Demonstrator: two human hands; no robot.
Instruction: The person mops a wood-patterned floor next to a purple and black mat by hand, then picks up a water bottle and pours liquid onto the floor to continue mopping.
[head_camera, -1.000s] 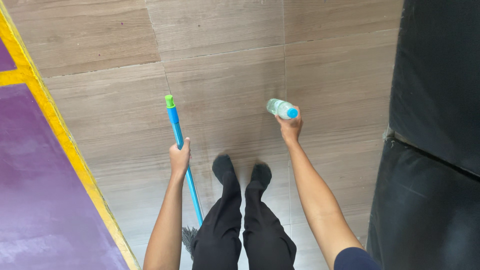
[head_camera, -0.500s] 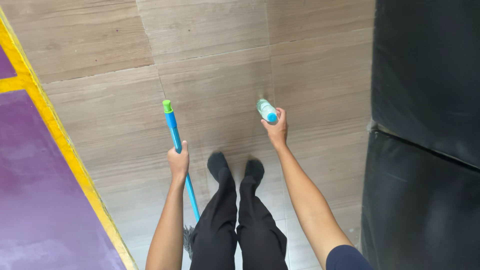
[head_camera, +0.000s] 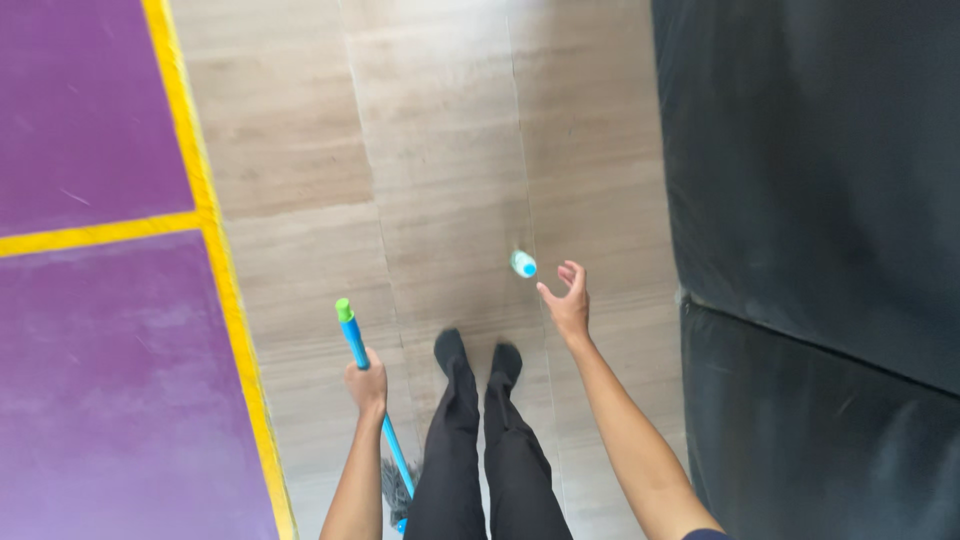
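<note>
A small bottle with a blue cap was in the air, just past the fingertips of the right hand. Nothing held it. The hand was open, with its fingers spread wide. A mop had a blue stick with a green tip. It stood tilted, and the left hand was wrapped tight around the stick.

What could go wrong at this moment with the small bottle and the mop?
1. The small bottle is apart from the open right hand, seemingly in the air; it may fall on the tiled floor and roll or leak.
2. A leak near the feet could make the floor slippery.
3. Only the left hand holds the blue mop handle, so a sudden grab could swing it.
</note>
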